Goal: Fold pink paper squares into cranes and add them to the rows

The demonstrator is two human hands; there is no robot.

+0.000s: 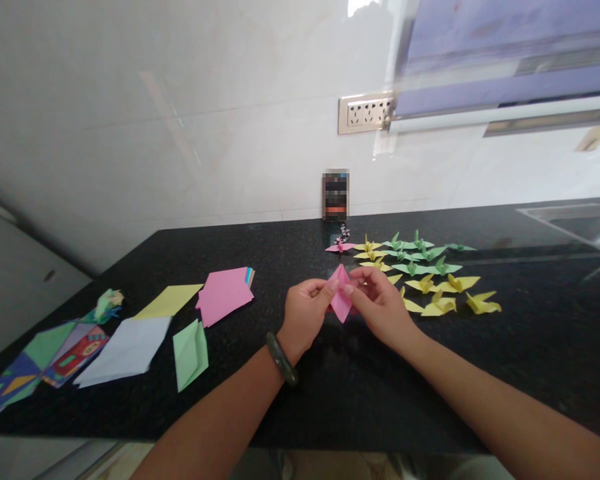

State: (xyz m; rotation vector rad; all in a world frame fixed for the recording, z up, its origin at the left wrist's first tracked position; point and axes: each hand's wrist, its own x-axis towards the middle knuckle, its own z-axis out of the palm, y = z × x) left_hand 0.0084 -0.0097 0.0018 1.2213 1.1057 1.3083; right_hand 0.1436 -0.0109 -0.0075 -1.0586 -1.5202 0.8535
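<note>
Between my two hands is a piece of pink origami paper (342, 308), folded into a narrow diamond with its points up and down. My left hand (307, 310) pinches its left side, thumb on the front. From the right, my right hand (380, 300) grips the same paper, its thumb pressed near the middle. A dark bangle (281, 359) circles my left wrist. Just beyond my hands lies a small pink paper crane (341, 247). Yellow paper cranes (439, 305) and green paper cranes (414, 267) stand in rows to the right.
A stack of pink paper (226, 293), a folded green sheet (193, 355), white paper (127, 350) and yellow paper (169, 301) lie left on the black counter (360, 407). Colourful packaging (75, 357) is farther left. A phone (336, 195) leans on the wall below a socket (365, 112).
</note>
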